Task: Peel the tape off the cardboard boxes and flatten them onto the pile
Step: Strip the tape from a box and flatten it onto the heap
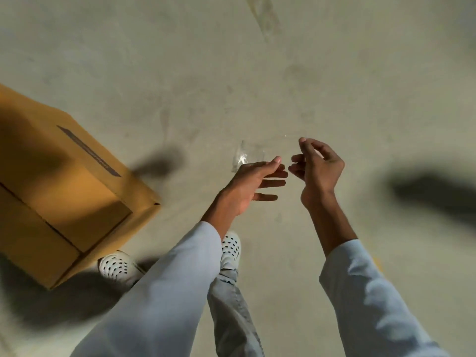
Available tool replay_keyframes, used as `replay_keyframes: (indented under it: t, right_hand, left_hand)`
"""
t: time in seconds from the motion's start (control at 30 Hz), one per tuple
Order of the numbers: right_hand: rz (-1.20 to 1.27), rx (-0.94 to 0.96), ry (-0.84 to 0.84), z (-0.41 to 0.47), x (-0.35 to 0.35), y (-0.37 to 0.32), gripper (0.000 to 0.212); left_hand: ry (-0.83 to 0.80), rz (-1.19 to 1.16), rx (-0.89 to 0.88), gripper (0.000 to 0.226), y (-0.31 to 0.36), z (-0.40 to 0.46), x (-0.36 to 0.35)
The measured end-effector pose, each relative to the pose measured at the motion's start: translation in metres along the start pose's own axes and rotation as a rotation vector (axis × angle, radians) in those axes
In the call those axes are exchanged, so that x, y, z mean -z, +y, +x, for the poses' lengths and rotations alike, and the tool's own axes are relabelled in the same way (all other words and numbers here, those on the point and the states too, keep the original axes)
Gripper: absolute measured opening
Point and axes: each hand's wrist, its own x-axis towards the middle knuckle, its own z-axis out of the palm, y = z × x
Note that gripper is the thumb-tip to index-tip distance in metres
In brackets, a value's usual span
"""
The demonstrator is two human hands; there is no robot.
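Note:
A brown cardboard box (64,186) stands on the concrete floor at the left, its top flaps open. A strip of clear tape (247,155) hangs in the air in front of me, just beyond my left hand (253,184). My left hand has straight, spread fingers, and its thumb tip touches or is stuck to the tape's lower edge. My right hand (316,168) is raised beside it, fingers loosely curled; the thin top edge of the tape seems to run toward its fingertips, but I cannot tell if it pinches it.
Bare grey concrete floor (257,73) stretches ahead and to the right. My feet in white perforated shoes (118,266) stand beside the box's near corner. Dark blurred shadows lie at the right and lower left.

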Motion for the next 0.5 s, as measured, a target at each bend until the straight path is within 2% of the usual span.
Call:
replay_keyframes:
  t: [0.1,0.27,0.37,0.5]
  right_hand:
    - [0.122,-0.144,-0.103,0.010,0.018,0.003,0.010]
    - [0.333,-0.413,-0.235,0.033,0.046,0.012,0.033]
    - [0.326,-0.430,-0.280,0.046,0.058,0.017,0.033]
    - [0.308,-0.361,-0.309,0.059,0.063,0.011,0.025]
  left_hand:
    - [0.059,-0.072,-0.001,0.034,0.011,0.026,-0.039]
    - [0.279,-0.117,0.107,0.021,0.021,0.055,-0.075]
    - [0.356,-0.118,0.131,0.010,0.022,0.067,-0.087]
    - [0.384,-0.088,0.102,0.008,0.023,0.080,-0.096]
